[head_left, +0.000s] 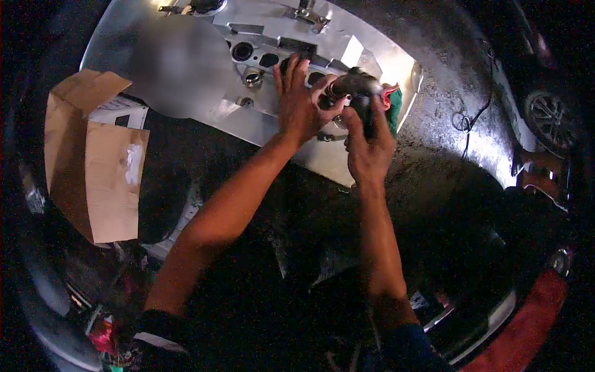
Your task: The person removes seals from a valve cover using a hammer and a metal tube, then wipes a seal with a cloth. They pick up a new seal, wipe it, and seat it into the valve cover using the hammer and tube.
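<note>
My left hand (300, 108) reaches over the metal-topped table, two fingers stretched out and its thumb and forefinger closed at the near end of a dark, rounded metal part (356, 82). On the right side of that part, my right hand (370, 149) grips it with fingers and thumb; blur and the fingers hide much of its shape. Under the left fingers runs a long metal piece with round openings (242, 51). A shiny metal ring (252, 77) lies left of my left hand. Green and red cloth (393, 102) shows just beyond my right hand.
Along the table (334, 166) lie more metal parts, including a bracket (310, 18) at the back. An opened cardboard box (114, 180) stands at the left. A cable (469, 127) lies on the floor to the right, near a car wheel (549, 118).
</note>
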`<state>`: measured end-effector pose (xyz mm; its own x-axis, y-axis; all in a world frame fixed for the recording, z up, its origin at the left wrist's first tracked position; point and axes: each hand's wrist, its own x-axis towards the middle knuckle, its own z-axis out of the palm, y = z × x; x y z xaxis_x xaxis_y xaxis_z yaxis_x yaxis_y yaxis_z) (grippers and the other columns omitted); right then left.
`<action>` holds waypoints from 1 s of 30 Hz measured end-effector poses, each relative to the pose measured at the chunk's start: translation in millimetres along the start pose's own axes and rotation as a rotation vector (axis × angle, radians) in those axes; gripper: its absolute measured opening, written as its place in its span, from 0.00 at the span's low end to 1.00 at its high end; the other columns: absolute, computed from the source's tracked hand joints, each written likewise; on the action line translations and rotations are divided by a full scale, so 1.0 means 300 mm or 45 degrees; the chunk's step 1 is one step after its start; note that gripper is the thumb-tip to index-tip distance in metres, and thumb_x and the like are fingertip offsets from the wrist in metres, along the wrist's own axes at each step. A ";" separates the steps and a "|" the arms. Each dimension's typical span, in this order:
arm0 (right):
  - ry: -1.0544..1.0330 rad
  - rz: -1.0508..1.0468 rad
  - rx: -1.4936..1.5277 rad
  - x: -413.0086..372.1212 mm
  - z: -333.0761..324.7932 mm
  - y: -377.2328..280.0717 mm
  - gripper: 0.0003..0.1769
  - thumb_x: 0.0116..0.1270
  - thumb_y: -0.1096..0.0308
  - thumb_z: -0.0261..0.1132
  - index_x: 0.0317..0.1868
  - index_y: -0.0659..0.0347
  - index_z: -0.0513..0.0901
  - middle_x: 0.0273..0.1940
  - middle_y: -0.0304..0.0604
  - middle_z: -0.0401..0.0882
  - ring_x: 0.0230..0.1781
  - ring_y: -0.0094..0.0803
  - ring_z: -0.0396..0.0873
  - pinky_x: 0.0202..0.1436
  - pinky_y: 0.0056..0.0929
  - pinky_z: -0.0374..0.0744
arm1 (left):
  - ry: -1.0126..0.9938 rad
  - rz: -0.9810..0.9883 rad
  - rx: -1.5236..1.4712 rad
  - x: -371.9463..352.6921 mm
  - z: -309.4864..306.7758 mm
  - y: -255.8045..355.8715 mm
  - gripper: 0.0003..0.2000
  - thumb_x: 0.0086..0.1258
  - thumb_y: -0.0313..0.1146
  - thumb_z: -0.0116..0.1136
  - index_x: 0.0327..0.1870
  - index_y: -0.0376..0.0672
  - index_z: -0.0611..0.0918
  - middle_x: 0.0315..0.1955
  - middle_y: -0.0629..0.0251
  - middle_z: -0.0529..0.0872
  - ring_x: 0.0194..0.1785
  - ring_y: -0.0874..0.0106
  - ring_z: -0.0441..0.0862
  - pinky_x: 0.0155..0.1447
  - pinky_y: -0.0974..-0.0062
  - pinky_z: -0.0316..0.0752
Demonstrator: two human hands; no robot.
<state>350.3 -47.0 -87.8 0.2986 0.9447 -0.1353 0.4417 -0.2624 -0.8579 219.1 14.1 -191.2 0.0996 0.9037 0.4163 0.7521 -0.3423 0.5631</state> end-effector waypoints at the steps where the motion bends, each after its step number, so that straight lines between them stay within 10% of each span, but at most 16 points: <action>1: 0.026 -0.027 0.062 -0.018 -0.009 -0.029 0.36 0.74 0.54 0.73 0.76 0.61 0.75 0.54 0.55 0.90 0.50 0.34 0.90 0.55 0.35 0.85 | 0.009 -0.002 -0.013 -0.011 0.001 -0.003 0.29 0.60 0.62 0.71 0.61 0.63 0.87 0.71 0.47 0.69 0.82 0.43 0.56 0.84 0.30 0.36; 16: -0.106 0.153 -0.357 -0.005 -0.002 -0.070 0.36 0.74 0.52 0.73 0.75 0.61 0.76 0.47 0.53 0.92 0.45 0.33 0.90 0.52 0.34 0.85 | 0.080 0.052 0.028 -0.021 0.059 -0.047 0.28 0.57 0.60 0.73 0.58 0.62 0.87 0.68 0.48 0.71 0.80 0.43 0.60 0.84 0.31 0.40; 24: 0.113 0.150 0.355 -0.039 -0.123 -0.052 0.39 0.74 0.54 0.75 0.76 0.66 0.73 0.33 0.37 0.83 0.25 0.20 0.75 0.28 0.24 0.76 | 0.204 0.076 -0.079 0.011 0.018 -0.015 0.25 0.58 0.55 0.76 0.55 0.58 0.88 0.68 0.53 0.72 0.79 0.48 0.63 0.82 0.29 0.44; 30: 0.151 0.162 0.305 -0.106 -0.259 0.013 0.31 0.74 0.57 0.74 0.68 0.68 0.78 0.34 0.35 0.81 0.27 0.20 0.75 0.29 0.24 0.75 | 0.266 -0.197 -0.452 0.056 -0.111 -0.090 0.22 0.66 0.40 0.78 0.58 0.42 0.85 0.67 0.57 0.79 0.76 0.50 0.69 0.80 0.53 0.62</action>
<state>408.4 -93.2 -48.3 0.4421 0.8739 -0.2023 0.1866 -0.3102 -0.9322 178.8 30.1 -175.5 -0.1578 0.8923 0.4229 0.4740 -0.3073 0.8252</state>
